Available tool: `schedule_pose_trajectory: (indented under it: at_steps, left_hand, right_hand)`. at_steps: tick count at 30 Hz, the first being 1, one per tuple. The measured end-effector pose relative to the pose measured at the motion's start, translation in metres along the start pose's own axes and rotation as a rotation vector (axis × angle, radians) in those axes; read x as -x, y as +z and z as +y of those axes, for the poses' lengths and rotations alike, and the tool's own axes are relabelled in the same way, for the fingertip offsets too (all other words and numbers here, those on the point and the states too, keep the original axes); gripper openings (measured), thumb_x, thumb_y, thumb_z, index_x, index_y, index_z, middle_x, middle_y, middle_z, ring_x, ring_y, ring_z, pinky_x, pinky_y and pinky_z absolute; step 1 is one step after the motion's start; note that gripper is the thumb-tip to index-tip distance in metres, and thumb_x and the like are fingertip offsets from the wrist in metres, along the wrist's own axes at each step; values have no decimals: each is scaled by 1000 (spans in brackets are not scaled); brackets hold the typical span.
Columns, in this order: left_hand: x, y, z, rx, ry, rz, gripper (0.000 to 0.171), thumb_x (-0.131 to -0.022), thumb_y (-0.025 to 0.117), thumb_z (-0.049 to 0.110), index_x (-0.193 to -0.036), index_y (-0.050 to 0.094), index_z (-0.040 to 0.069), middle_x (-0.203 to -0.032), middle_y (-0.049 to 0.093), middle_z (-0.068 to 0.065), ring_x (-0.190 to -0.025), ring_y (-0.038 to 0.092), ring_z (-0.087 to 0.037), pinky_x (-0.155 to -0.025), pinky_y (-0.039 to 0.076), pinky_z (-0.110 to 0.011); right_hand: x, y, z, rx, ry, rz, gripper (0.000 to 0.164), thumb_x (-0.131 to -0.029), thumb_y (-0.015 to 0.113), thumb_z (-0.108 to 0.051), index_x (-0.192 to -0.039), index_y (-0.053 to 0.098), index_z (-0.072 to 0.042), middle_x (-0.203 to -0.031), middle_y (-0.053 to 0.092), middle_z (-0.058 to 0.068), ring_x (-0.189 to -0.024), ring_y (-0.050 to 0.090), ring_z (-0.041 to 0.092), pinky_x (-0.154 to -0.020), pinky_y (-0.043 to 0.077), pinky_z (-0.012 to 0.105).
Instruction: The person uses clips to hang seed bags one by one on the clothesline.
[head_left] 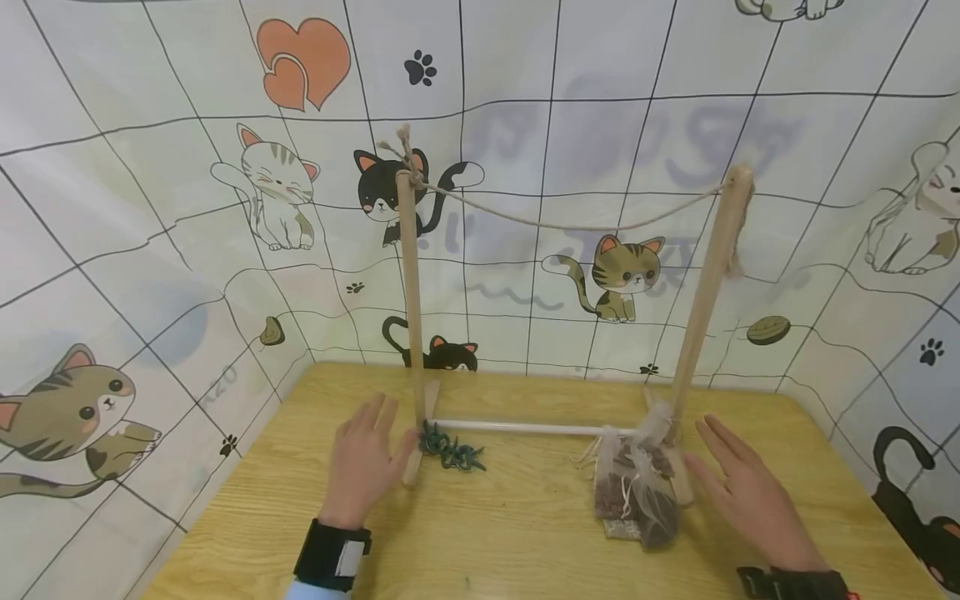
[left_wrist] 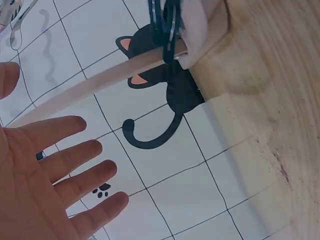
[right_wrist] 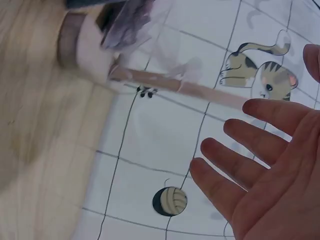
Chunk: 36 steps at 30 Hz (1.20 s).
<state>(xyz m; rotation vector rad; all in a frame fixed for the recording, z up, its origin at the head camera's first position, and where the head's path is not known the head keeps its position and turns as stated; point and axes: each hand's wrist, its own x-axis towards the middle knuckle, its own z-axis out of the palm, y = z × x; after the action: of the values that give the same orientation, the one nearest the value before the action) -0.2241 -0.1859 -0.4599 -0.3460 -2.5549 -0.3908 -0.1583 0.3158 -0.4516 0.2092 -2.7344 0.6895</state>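
A wooden stand has a left post (head_left: 410,292) and a right post (head_left: 708,283), with a twine string (head_left: 555,226) sagging between their tops. Low down, a white rod (head_left: 517,428) joins the two sides. My left hand (head_left: 365,460) is beside the left post, palm facing inward and fingers extended, holding nothing. By that post's foot lies a bunch of dark green looped pieces (head_left: 452,450). My right hand (head_left: 756,500) is to the right of the right post, its fingers extended and holding nothing. Sheer drawstring pouches (head_left: 633,483) with dark contents sit against the right foot.
The stand rests on a wood-grain table (head_left: 517,533). Behind it and along both sides hangs a white cloth (head_left: 510,50) with grid lines and printed cats. A knotted twine end (head_left: 405,150) sticks up at the left post's top.
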Motion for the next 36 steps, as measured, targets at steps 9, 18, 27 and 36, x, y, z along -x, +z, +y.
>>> schedule_pose_trajectory:
  at_steps: [9, 18, 27, 36]
  left_hand:
    - [-6, 0, 20, 90, 55, 56, 54, -97, 70, 36, -129, 66, -7, -131, 64, -30, -119, 62, -48, -94, 51, -64]
    - [-12, 9, 38, 185, 100, 7, 48, -96, 74, 30, -125, 69, -8, -124, 68, -26, -110, 68, -42, -90, 57, -54]
    - [-13, 24, 54, 215, 146, -38, 47, -88, 82, 19, -125, 68, -6, -123, 68, -24, -112, 66, -41, -94, 56, -52]
    - [-12, 40, 67, 175, 196, -102, 45, -84, 85, 15, -122, 71, -4, -118, 70, -20, -105, 69, -34, -91, 58, -46]
  right_hand:
    - [-10, -4, -44, -69, -60, 73, 56, -105, 60, -33, -148, 51, 2, -149, 48, 31, -130, 46, 58, -94, 39, 78]
    - [-22, 7, -86, -171, -221, 177, 42, -101, 66, -18, -136, 62, 4, -139, 58, 22, -125, 55, 47, -91, 48, 67]
    - [-31, 32, -105, -221, -263, 155, 42, -104, 62, -18, -142, 59, 0, -138, 60, 17, -108, 65, 31, -80, 58, 49]
    - [-33, 57, -115, -247, -275, 126, 46, -104, 63, -18, -145, 56, 1, -135, 62, 17, -109, 67, 30, -80, 58, 46]
